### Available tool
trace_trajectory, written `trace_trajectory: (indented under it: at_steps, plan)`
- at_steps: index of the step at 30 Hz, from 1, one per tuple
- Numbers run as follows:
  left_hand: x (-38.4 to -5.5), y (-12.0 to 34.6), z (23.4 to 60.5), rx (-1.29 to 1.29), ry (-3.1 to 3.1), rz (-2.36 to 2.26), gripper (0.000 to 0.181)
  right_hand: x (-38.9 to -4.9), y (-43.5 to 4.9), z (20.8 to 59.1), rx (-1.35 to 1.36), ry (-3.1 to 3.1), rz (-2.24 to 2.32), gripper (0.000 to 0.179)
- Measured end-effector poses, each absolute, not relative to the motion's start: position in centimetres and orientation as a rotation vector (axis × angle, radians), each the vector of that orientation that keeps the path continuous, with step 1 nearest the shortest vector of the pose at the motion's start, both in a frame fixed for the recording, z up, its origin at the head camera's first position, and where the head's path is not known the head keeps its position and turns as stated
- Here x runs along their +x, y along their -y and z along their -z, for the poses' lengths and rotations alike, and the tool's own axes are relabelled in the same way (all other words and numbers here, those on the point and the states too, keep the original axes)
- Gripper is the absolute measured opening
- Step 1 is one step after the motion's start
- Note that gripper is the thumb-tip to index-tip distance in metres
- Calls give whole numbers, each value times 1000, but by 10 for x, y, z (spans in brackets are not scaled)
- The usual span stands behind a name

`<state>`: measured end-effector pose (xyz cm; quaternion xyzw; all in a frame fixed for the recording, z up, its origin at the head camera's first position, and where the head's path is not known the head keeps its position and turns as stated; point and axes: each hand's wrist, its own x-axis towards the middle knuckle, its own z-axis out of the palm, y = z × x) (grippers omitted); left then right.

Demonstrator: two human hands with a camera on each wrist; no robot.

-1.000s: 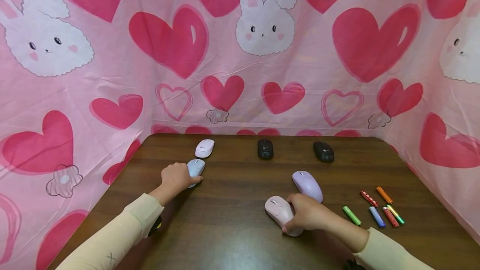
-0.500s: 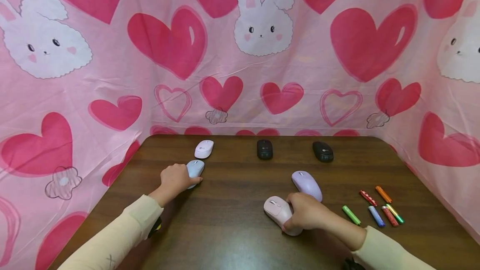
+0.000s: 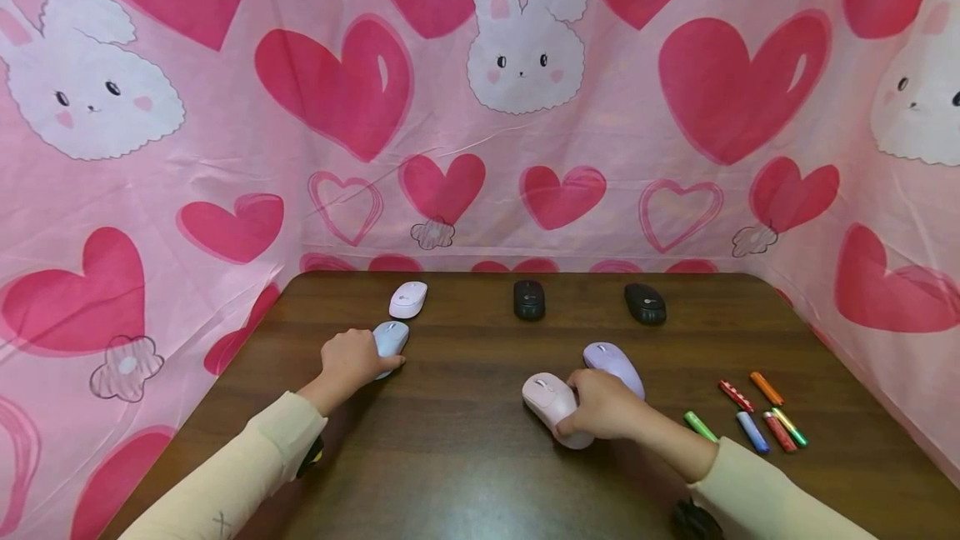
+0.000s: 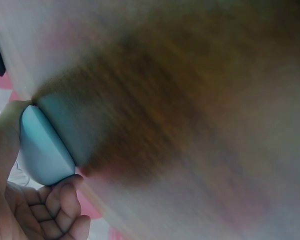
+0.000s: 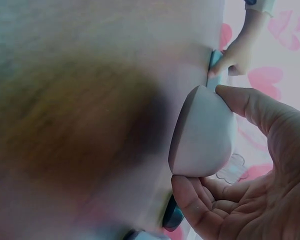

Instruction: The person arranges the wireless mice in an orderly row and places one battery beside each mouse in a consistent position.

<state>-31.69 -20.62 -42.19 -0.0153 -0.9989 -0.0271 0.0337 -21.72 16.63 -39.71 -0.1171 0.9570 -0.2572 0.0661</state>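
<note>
My left hand [image 3: 351,359] grips a light blue computer mouse [image 3: 392,337] on the left of the table. In the left wrist view, thumb and fingers hold that mouse by its sides, flat on the wood. My right hand [image 3: 606,407] holds a pale pink computer mouse [image 3: 551,398] between thumb and fingers, right of centre. The right wrist view shows a gap and a shadow under the pink mouse, so it appears lifted slightly off the table. Just behind the right hand lies a purple mouse [image 3: 615,367], its near end partly covered by the hand.
A pale pinkish-white mouse [image 3: 408,300] lies just behind the blue one. Two black mice, one at the back middle [image 3: 529,300] and one at the back right [image 3: 646,303], stand apart. Several small coloured cylinders, seemingly batteries [image 3: 752,432], lie at right. A patterned cloth [image 3: 525,140] surrounds the table.
My right hand has moved slightly away from me and to the left, carrying the pink mouse. The left hand and the blue mouse stay in place.
</note>
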Motion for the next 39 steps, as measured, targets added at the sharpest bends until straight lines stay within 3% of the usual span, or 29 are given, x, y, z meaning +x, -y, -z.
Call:
trace_trajectory:
  at_steps: [16,31,39]
  plan:
    - [-316,207,422,-56,3072,91,72,-247,-151,393,-234,-2938,760,38]
    - [-316,209,424,-52,3084,113,71,-276,-139,395,-46,-2963,762,56]
    - [-317,208,423,-59,3077,102,72,-287,-135,399,-38,-2982,728,56]
